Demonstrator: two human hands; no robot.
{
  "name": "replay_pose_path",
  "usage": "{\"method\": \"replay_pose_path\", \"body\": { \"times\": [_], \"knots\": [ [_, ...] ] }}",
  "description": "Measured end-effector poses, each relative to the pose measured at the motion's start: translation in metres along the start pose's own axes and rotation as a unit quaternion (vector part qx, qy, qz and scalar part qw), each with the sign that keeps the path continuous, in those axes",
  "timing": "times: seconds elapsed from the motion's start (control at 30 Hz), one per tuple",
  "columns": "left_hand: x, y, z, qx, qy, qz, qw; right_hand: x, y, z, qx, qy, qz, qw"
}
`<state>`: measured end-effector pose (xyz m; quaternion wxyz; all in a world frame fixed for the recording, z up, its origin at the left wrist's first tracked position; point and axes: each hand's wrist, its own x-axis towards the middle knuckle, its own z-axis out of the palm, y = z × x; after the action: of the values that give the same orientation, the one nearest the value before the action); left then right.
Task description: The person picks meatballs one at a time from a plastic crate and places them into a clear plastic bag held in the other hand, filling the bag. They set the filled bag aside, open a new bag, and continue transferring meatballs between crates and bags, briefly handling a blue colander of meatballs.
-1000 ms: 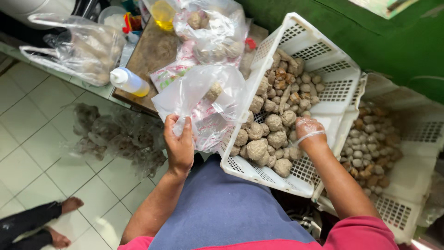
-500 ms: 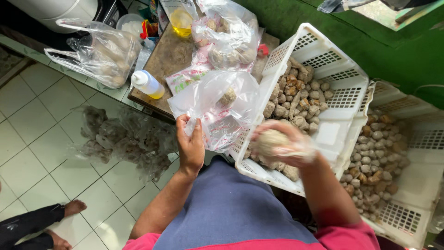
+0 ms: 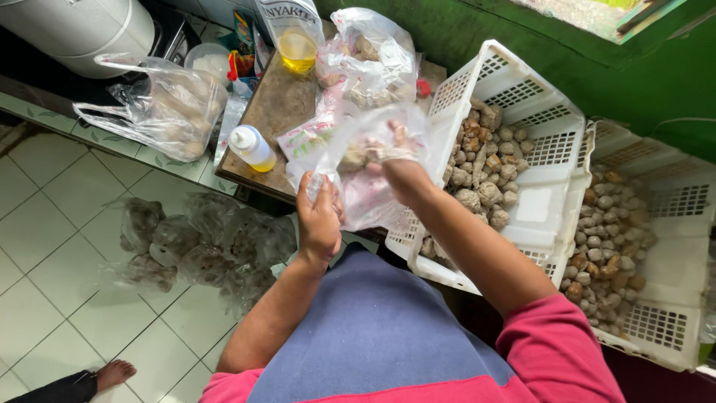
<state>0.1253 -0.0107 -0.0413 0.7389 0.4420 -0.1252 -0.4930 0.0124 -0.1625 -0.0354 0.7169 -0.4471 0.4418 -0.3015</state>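
Two hands at one clear bag [image 3: 365, 168], over the board's [image 3: 272, 119] edge.
Head view: left hand [image 3: 319, 222] pinches the bag's rim shut-fisted; right hand [image 3: 399, 166] is inside the bag, curled around brown balls [image 3: 356, 155], beside the white crate [image 3: 548, 142].

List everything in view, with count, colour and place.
bag: one, clear, held open at centre
crates: two, white, right, holding brown balls
board: one, brown, on counter
squeeze bottle: one, white, board's left edge
oil pouch: one, yellow, top
filled bags: two, clear, counter
floor bags: several, clear, on tiles
foot: one, another person's, lower left
left hand: grips bag edge
right hand: inside bag
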Motion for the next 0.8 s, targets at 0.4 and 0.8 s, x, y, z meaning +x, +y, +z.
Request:
{"method": "replay_pose_path", "body": {
  "times": [0.4,0.8],
  "knots": [
    [-0.010,-0.020,0.006,0.004,-0.063,-0.028,0.998,-0.104,-0.007,-0.197,-0.065,0.040,-0.130,0.989],
    [-0.040,-0.015,0.016,-0.012,-0.055,0.014,0.998,-0.135,0.093,-0.166,-0.637,-0.017,-0.044,0.770]
  ]
}}
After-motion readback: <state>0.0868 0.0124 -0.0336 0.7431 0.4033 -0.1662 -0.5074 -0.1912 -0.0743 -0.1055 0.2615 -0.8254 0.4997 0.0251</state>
